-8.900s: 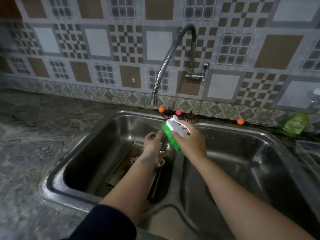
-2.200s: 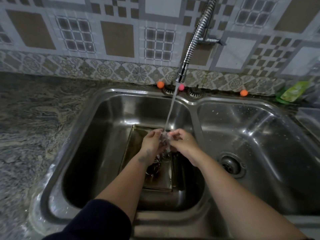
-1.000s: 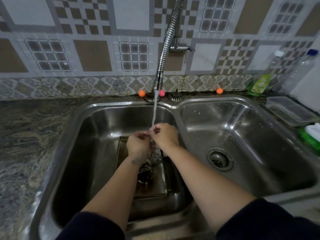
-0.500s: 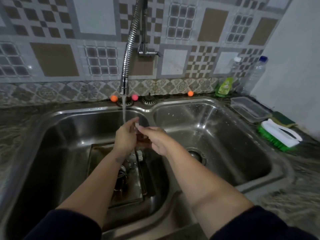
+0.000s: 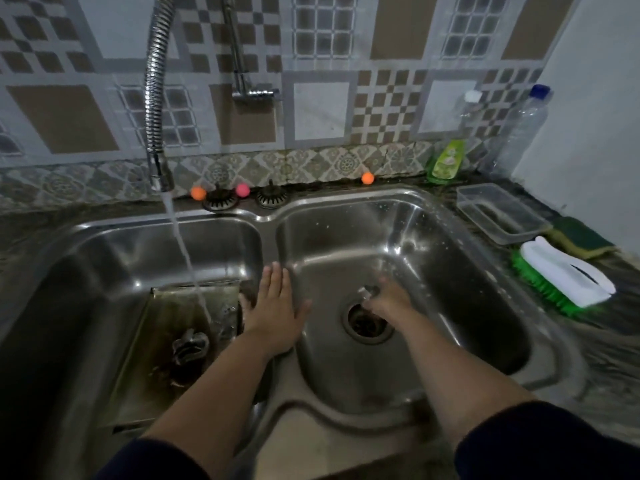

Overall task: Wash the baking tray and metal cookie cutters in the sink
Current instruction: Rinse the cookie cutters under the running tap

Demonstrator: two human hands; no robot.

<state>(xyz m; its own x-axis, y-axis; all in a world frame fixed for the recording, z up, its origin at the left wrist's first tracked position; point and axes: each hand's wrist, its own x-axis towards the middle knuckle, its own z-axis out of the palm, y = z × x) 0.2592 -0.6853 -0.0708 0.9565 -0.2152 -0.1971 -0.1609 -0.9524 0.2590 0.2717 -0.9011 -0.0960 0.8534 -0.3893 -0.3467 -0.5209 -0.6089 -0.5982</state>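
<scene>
My right hand [image 5: 388,299] pinches rinsed cookie cutter [image 5: 367,291] low beside right-basin drain [image 5: 367,322]; left hand [image 5: 275,311] flat on divider. Baking tray [image 5: 166,344] waits under tap. Best set cutter down gently, clear of drain.

No text is showing legibly anywhere; the label on the green dish soap bottle [image 5: 446,161] is appearing too blurred to read.

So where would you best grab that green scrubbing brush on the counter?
Probably by the white arched handle on top of the scrubbing brush, coming down from above. It lies bristles-down on the counter, so the handle faces up, open to curling fingers.
</scene>
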